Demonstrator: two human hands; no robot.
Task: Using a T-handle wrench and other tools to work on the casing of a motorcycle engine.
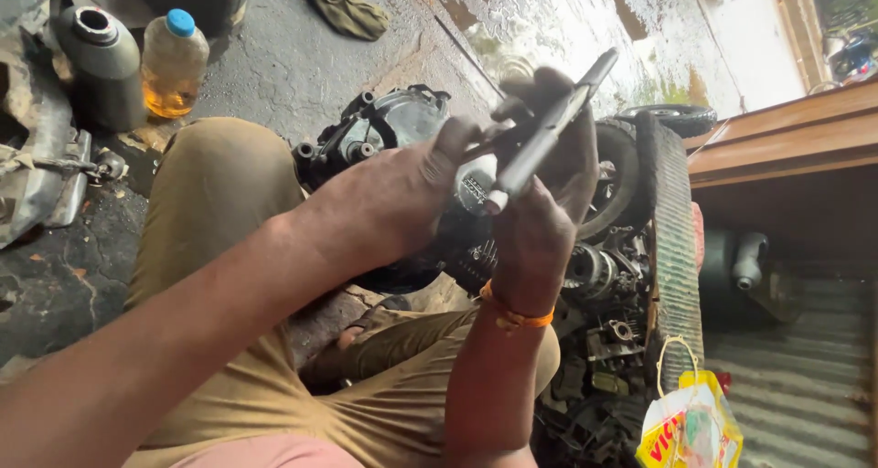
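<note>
Both hands are raised over the lap, and a long grey metal tool [549,125] is held between them. By the right hand [540,203] (an orange thread is tied at its wrist) the tool is clamped about its lower half, fingers wrapped round the shaft. By the left hand [412,194], which comes in from 8 o'clock, the lower end is pinched with the fingertips closed on it near the pale cylindrical tip. The tool's long axis runs from about 7 o'clock up to 1 o'clock, its flat upper end standing clear above both hands. Of the two, the right hand is set nearer the middle of the shaft; the left is met only at the bottom end.

Behind the hands, at 12 o'clock, a dark engine casing [384,125] is seen on the wet concrete floor [302,57]. A pile of greasy engine parts [604,294] lies at 4 o'clock of the hands. A plastic bottle of amber oil [172,61] stands well apart at 10 o'clock, just beside a black canister [99,61]. A yellow plastic bag [690,427] lies at 5 o'clock.
</note>
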